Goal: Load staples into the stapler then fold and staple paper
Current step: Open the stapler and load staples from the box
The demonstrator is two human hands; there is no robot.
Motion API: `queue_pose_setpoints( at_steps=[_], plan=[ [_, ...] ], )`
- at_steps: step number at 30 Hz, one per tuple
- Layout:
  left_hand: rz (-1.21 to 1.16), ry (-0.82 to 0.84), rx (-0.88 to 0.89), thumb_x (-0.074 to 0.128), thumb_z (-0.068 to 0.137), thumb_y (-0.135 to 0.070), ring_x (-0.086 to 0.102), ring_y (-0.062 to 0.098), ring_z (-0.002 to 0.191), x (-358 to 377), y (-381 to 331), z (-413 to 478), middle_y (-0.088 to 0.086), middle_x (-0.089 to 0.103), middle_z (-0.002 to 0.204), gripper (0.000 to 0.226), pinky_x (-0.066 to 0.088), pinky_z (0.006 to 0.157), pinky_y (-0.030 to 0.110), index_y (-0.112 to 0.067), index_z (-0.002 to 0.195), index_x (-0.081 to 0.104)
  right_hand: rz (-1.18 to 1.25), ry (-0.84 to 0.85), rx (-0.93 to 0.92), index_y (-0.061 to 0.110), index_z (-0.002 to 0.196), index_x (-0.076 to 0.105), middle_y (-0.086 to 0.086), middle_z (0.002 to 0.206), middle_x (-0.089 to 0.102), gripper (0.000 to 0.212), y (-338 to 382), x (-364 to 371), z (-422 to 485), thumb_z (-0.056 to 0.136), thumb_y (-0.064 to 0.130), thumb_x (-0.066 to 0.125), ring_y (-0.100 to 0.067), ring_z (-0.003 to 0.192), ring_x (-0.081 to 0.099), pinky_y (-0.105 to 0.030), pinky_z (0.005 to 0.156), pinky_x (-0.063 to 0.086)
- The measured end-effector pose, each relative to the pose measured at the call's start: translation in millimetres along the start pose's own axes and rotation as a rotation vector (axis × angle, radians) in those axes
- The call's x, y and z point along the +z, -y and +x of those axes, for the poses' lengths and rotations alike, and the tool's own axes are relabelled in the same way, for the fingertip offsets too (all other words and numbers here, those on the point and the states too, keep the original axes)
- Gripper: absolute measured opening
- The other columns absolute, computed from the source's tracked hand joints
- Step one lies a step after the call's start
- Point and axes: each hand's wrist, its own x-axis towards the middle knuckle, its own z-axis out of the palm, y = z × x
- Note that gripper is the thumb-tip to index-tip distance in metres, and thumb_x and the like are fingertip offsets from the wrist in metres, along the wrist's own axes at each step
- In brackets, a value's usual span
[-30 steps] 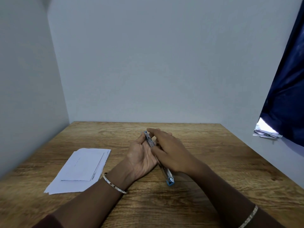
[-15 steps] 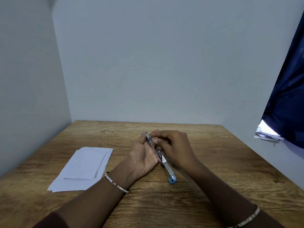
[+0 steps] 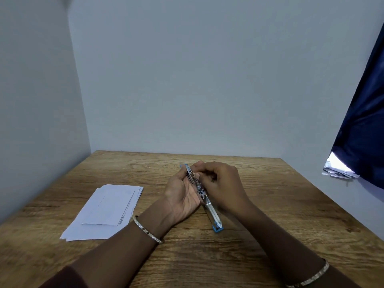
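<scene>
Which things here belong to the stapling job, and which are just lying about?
Job: stapler, opened out flat, held in the left hand, with the right hand pinching at its track; white paper stack on the table.
Lying about: loose papers on the ledge at right; dark blue curtain above them.

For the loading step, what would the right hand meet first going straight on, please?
The stapler, held in the left hand; the right hand seems to pinch it, though depth is unclear.
</scene>
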Motion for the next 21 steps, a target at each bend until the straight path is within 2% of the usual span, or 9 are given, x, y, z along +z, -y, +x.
queue_pose_setpoints(
  at_steps=[2, 4, 9, 12, 14, 16, 18, 20, 21],
  plan=[
    [0.027, 0.013, 0.014, 0.026, 0.109, -0.044, 0.056, 0.038, 0.122, -1, -1, 1, 0.028, 0.053, 0.141, 0.061, 0.042, 0.106, 0.050, -0.002, 0.151, 0.042, 0.025, -0.001, -0.014, 0.022, 0.097, 0.081, 0.010, 0.092, 0.076, 0.035, 3, -8, 2, 0.086, -0.005, 0.061, 0.001, 0.079, 0.070, -0.023, 0.073, 0.059],
    [0.040, 0.009, 0.043, 0.027, 0.109, -0.044, 0.061, 0.040, 0.121, -3, -4, 3, 0.028, 0.056, 0.141, 0.061, 0.043, 0.107, 0.052, 0.000, 0.148, 0.043, -0.067, 0.056, -0.064, 0.020, 0.095, 0.078, 0.012, 0.093, 0.066, 0.040, 4, -17, 4, 0.080, -0.011, 0.058, 0.005, 0.082, 0.065, -0.010, 0.069, 0.047],
    [-0.002, -0.045, 0.104, 0.028, 0.109, -0.042, 0.079, 0.036, 0.083, -12, -11, 15, 0.023, 0.078, 0.095, 0.054, 0.052, 0.087, 0.051, -0.001, 0.118, 0.060, -0.231, 0.288, -0.195, 0.015, 0.111, 0.071, 0.000, 0.103, 0.057, 0.044, -2, -27, 8, 0.071, -0.003, 0.068, -0.014, 0.095, 0.054, -0.026, 0.080, 0.047],
    [-0.019, -0.085, 0.156, 0.027, 0.109, -0.040, 0.078, 0.034, 0.085, -16, -18, 19, 0.024, 0.078, 0.098, 0.052, 0.056, 0.086, 0.052, 0.001, 0.120, 0.058, -0.228, 0.353, -0.263, 0.019, 0.115, 0.068, 0.003, 0.106, 0.059, 0.040, -2, -21, 6, 0.077, 0.017, 0.077, -0.013, 0.096, 0.053, -0.031, 0.085, 0.049],
    [-0.046, -0.076, 0.169, 0.027, 0.109, -0.039, 0.077, 0.035, 0.086, -18, -23, 21, 0.025, 0.078, 0.099, 0.052, 0.061, 0.083, 0.049, 0.002, 0.120, 0.057, -0.235, 0.353, -0.316, 0.025, 0.114, 0.070, 0.014, 0.107, 0.059, 0.035, -4, -17, 5, 0.080, 0.020, 0.078, -0.006, 0.098, 0.054, -0.022, 0.083, 0.047],
    [-0.069, -0.066, 0.170, 0.029, 0.108, -0.038, 0.075, 0.037, 0.094, -18, -27, 21, 0.026, 0.076, 0.105, 0.050, 0.056, 0.096, 0.049, 0.001, 0.126, 0.055, -0.192, 0.303, -0.340, 0.026, 0.107, 0.073, 0.027, 0.100, 0.055, 0.028, -5, -13, 3, 0.082, 0.016, 0.078, 0.006, 0.092, 0.052, -0.008, 0.074, 0.039],
    [-0.027, -0.044, 0.172, 0.031, 0.108, -0.039, 0.071, 0.038, 0.109, -16, -28, 20, 0.027, 0.072, 0.119, 0.049, 0.050, 0.104, 0.054, -0.002, 0.131, 0.055, -0.083, 0.225, -0.285, 0.024, 0.101, 0.075, 0.027, 0.094, 0.060, 0.020, -4, -11, 2, 0.084, 0.015, 0.081, 0.005, 0.085, 0.057, -0.007, 0.067, 0.039],
    [0.043, -0.025, 0.171, 0.033, 0.107, -0.041, 0.062, 0.042, 0.119, -14, -25, 18, 0.027, 0.070, 0.124, 0.049, 0.063, 0.074, 0.043, -0.005, 0.133, 0.056, 0.064, 0.141, -0.203, 0.028, 0.089, 0.073, 0.017, 0.088, 0.068, 0.015, -2, -10, 2, 0.085, 0.017, 0.081, -0.005, 0.081, 0.063, -0.011, 0.064, 0.042],
    [0.072, -0.015, 0.168, 0.035, 0.107, -0.042, 0.060, 0.043, 0.117, -13, -21, 18, 0.028, 0.070, 0.122, 0.050, 0.062, 0.070, 0.036, -0.006, 0.136, 0.055, 0.105, 0.114, -0.172, 0.031, 0.084, 0.069, 0.012, 0.085, 0.069, 0.018, -2, -10, 2, 0.085, 0.017, 0.081, -0.009, 0.079, 0.064, -0.015, 0.064, 0.045]
  ],
)
